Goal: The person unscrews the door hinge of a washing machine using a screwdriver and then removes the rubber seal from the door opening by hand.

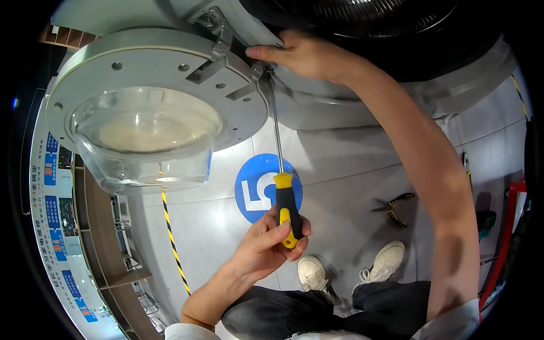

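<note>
My left hand (270, 243) is closed around the black-and-yellow handle of a long screwdriver (288, 207). Its shaft points up to the hinge (258, 70) between a round washing machine door (158, 48) and the machine front (334, 105). The door hangs open at the left, its clear glass bowl (144, 141) bulging downward. My right hand (311, 55) rests against the machine front beside the hinge, thumb stretched toward it. The other fingers are mostly hidden near the dark drum opening (379, 34). The screwdriver's tip is too small to make out at the hinge.
On the grey tiled floor, black-and-yellow pliers (392, 209) lie open near my shoes (385, 260). A blue round floor marking (246, 190) lies behind the screwdriver. Striped tape (173, 243) and wooden shelving (107, 249) are at left; a red frame (507, 226) stands at right.
</note>
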A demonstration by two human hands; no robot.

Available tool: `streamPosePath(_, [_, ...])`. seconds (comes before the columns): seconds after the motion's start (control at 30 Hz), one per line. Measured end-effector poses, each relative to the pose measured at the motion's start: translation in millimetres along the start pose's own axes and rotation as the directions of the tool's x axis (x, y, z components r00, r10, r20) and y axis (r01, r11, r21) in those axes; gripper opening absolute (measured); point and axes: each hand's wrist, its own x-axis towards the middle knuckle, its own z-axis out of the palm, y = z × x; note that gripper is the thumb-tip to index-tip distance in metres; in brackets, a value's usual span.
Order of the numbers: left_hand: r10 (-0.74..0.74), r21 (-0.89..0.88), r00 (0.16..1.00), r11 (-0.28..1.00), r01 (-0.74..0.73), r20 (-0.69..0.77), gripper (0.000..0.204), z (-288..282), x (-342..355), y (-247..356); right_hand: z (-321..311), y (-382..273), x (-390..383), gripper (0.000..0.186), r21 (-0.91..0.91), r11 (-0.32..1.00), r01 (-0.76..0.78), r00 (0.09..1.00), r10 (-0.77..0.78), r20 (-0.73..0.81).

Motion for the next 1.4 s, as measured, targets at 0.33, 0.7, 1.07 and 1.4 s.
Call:
streamPosePath(0.33, [-0.008, 0.017, 0.998, 1.0, 0.007, 0.064, 0.048, 8, -10, 12, -4, -9, -13, 0.07, -0.022, 1.0, 0.017, 0.999, -0.018, -0.047])
streamPosePath(0.7, [-0.012, -0.012, 1.0, 1.0, 0.012, -0.004, 0.046, 8, -8, 14, -6, -13, -19, 0.065, 0.011, 1.0, 0.026, 0.998, -0.025, -0.062])
streamPosePath(1.07, [0.094, 0.249, 0.98, 0.967, -0.048, -0.176, 0.041, 30, -2, 17, -5, -7, -16, 0.07, 0.021, 0.998, 0.051, 0.997, -0.049, -0.054])
streamPosePath(1.4, [0.102, 0.162, 0.979, 0.984, -0.074, -0.175, 0.042, 30, 3, 20, -5, -5, -17, 0.069, -0.01, 0.999, 0.053, 0.996, -0.053, -0.075])
